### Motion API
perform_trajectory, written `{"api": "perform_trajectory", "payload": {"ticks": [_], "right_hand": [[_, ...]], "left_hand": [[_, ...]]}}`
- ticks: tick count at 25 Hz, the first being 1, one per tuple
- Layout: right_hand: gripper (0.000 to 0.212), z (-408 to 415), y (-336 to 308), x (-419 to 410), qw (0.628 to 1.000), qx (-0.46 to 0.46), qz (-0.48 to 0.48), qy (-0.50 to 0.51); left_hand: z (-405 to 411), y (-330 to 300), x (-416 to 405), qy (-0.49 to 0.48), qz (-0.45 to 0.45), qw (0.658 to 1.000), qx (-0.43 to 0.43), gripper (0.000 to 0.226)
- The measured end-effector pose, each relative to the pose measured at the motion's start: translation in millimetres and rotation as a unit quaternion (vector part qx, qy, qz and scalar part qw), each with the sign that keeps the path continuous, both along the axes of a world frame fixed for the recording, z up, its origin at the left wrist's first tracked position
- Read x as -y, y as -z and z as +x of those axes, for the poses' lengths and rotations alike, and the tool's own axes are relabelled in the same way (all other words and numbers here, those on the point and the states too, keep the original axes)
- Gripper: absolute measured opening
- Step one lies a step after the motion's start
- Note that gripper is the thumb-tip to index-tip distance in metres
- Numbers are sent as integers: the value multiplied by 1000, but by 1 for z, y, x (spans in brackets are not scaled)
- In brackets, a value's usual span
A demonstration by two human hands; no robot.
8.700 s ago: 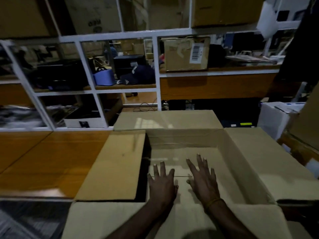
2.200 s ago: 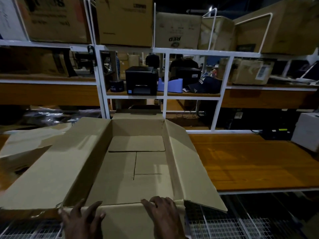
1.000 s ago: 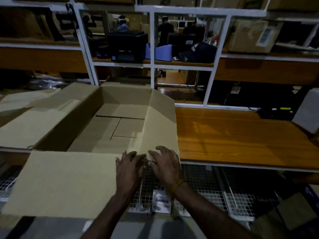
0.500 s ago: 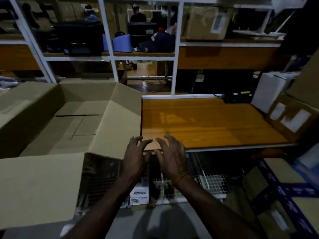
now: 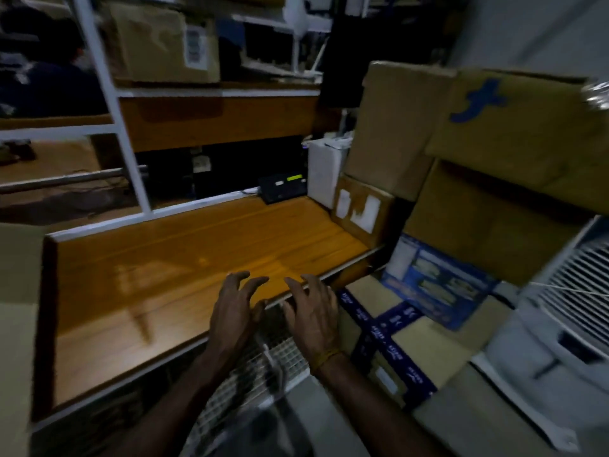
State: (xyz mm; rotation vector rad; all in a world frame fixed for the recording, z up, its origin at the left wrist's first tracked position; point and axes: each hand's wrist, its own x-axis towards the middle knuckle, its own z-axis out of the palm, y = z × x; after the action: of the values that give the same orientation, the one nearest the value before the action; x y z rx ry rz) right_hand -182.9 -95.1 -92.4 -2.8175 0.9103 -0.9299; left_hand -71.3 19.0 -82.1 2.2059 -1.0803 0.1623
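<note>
Starting far left of the left hand: carton sits at the bench end with only a flap edge in frame, probably parked there for filling. Bench runs under and ahead of both hands. Left hand hovers over the bench's front edge, fingers spread and slightly bent, holding nothing. Right hand is just beside it in the same pose, empty. Wire rack is directly below both. Spread fingers read as a two-handed reach for something bulky, not a pinch. Just right of the right hand and lower: taped box, lying flat, the nearest candidate to lift. Beyond it, blue box stands against stacked cartons, crowding that side. Frame is blurred, so I cannot tell whether the fingers touch the bench.
</note>
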Motion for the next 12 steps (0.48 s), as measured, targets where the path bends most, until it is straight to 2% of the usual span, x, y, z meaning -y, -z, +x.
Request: {"api": "perform_trajectory", "payload": {"ticks": [6, 12], "right_hand": [[46, -30, -33, 116, 989, 46, -20, 141], [41, -83, -88, 187, 958, 168, -59, 224]], "left_hand": [[-8, -25, 149, 147, -38, 988, 12, 49], [-61, -90, 265, 286, -175, 942, -8, 52]]}}
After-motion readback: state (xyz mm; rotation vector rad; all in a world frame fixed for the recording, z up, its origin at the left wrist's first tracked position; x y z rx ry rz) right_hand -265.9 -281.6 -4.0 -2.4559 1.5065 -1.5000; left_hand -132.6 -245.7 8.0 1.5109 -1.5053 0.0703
